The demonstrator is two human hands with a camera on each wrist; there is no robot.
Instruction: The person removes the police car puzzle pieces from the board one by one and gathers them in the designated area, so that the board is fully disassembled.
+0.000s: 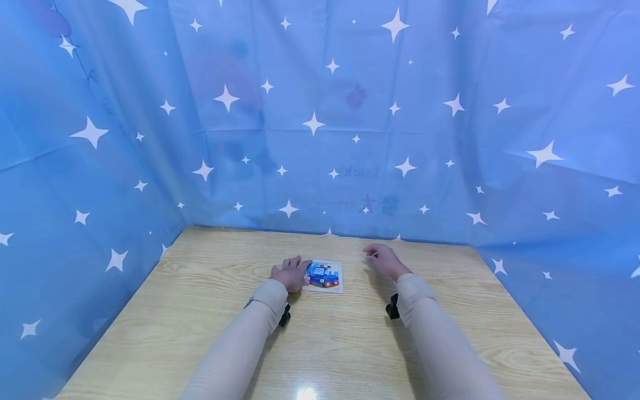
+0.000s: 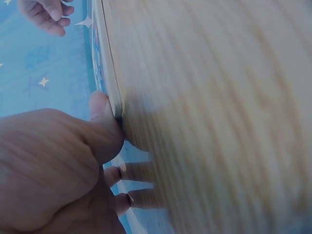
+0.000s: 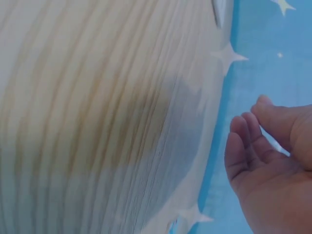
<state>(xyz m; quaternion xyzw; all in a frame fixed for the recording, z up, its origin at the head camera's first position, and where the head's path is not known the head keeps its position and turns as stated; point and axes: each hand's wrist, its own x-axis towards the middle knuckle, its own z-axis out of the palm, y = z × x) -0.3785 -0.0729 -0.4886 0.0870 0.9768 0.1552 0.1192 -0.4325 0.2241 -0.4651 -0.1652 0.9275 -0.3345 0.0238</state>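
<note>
A flat square picture board lies on the wooden table, its blue cartoon vehicle framed by a pale border. At its left side rests my left hand, with fingertips overlapping the upper left of the board. The left wrist view shows the thumb against the corner of the board's thin edge, and other fingertips down at the tabletop. My right hand hovers to the right of the board, apart from it. In the right wrist view its fingers curl loosely around nothing.
The light wood table extends to both sides of the board and towards me. Blue curtains with white stars hang along its back and sides. Each wrist wears a small black device, the right one beside the sleeve.
</note>
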